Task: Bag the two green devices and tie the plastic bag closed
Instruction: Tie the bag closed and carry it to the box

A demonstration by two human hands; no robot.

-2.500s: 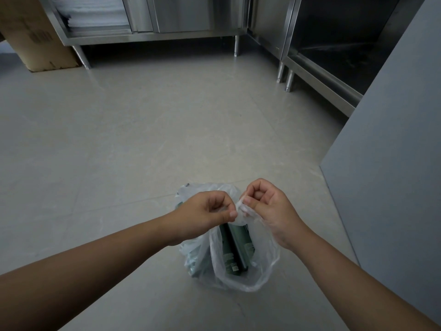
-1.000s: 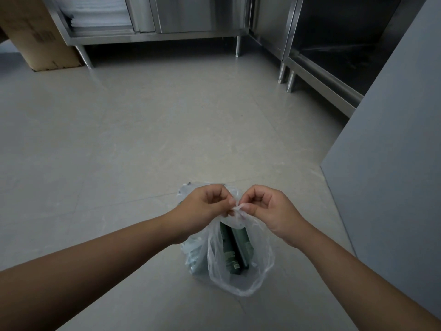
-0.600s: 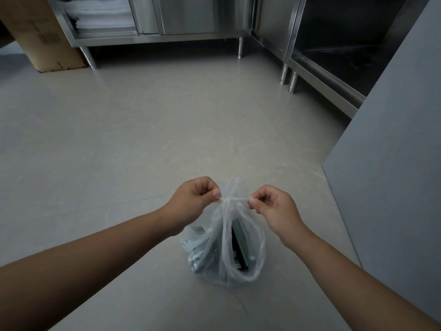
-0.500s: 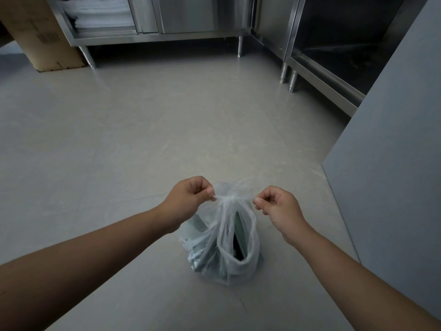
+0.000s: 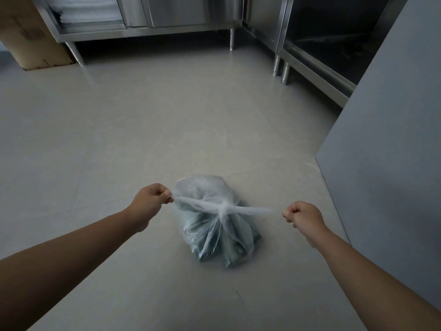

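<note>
A thin translucent plastic bag (image 5: pixel 214 232) sits on the pale floor in front of me. The green devices (image 5: pixel 238 247) show only as a dim green mass through the plastic. The bag's two handles cross in a tight knot (image 5: pixel 224 208) above the bundle and stretch out sideways. My left hand (image 5: pixel 150 201) pinches the left handle end, fingers curled. My right hand (image 5: pixel 303 217) pinches the right handle end, pulled out well to the right of the knot.
Stainless steel cabinets on legs (image 5: pixel 148 32) run along the back and right (image 5: pixel 317 68). A cardboard box (image 5: pixel 26 41) stands at the back left. A grey panel (image 5: pixel 391 163) rises close on the right. Pale floor (image 5: pixel 143 127) spreads around the bag.
My hands have pulled apart sideways, drawing the handles taut. The open mouth has cinched into a knot, and the devices are now covered by bunched plastic.
</note>
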